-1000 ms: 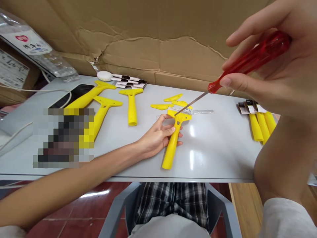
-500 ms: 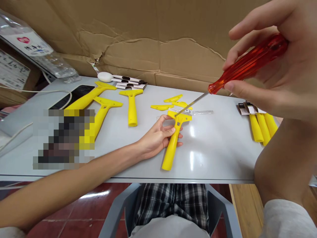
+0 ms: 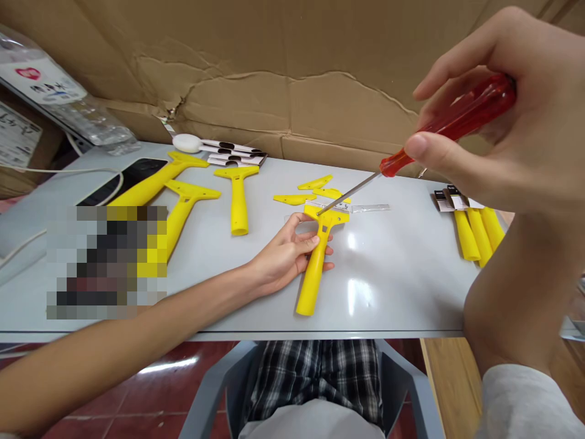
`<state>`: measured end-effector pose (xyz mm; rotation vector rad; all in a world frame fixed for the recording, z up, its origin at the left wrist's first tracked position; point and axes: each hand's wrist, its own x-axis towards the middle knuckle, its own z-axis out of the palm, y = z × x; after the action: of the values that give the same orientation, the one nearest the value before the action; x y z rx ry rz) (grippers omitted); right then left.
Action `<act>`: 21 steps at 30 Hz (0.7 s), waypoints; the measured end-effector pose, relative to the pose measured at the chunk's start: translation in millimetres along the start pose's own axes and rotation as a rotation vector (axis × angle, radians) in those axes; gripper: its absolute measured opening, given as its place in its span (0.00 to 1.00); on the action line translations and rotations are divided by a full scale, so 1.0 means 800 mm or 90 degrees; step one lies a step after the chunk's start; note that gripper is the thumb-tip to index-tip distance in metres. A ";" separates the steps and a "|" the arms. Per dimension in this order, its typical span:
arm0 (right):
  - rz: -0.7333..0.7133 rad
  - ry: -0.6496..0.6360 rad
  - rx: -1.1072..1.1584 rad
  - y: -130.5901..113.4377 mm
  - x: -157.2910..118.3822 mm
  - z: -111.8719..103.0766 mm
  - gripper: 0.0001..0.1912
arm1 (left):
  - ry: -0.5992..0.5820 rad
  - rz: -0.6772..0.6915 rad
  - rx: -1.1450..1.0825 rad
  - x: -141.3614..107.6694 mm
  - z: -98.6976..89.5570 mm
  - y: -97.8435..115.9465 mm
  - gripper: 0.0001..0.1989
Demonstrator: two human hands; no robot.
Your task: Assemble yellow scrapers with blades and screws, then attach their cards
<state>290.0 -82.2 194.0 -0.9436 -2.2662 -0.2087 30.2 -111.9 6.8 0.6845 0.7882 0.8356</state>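
Note:
My left hand (image 3: 290,253) is wrapped round a yellow scraper (image 3: 312,280) near the table's front, its head pointing away from me. In my right hand (image 3: 516,134) is a screwdriver with a clear red handle (image 3: 470,110), slanting down to the left. The screwdriver's shaft (image 3: 351,192) ends at the left screw on the scraper's head. A clear strip (image 3: 370,208) lies just right of the head. Behind it are several loose yellow head pieces (image 3: 315,182). The fingertips behind the scraper are partly hidden.
More yellow scrapers (image 3: 238,204) lie at the left. Packaged ones (image 3: 466,235) are stacked at the right. A white spoon-like object (image 3: 186,143) and striped cards (image 3: 233,152) rest by the cardboard wall (image 3: 237,107). A phone-like black slab (image 3: 123,180), a cable and a plastic bottle (image 3: 59,91) stand left.
The view has shifted slightly. My right hand's fingers have turned around the screwdriver handle, while the tip stays at the left screw. My left hand keeps its hold on the scraper.

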 end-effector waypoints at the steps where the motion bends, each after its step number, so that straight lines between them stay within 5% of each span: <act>1: -0.004 -0.007 0.021 0.000 -0.001 0.000 0.16 | 0.002 -0.001 -0.001 0.000 0.000 0.000 0.20; 15: -0.016 0.010 0.037 0.016 0.001 0.004 0.12 | 0.004 0.007 -0.021 0.002 -0.004 -0.004 0.21; 21: -0.055 -0.036 0.135 0.017 -0.003 -0.001 0.22 | 0.004 0.011 -0.019 0.003 -0.004 -0.005 0.21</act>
<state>300.7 -73.9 192.1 -0.7506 -2.3290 0.0227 29.8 -111.2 1.5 0.6634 0.7748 0.8633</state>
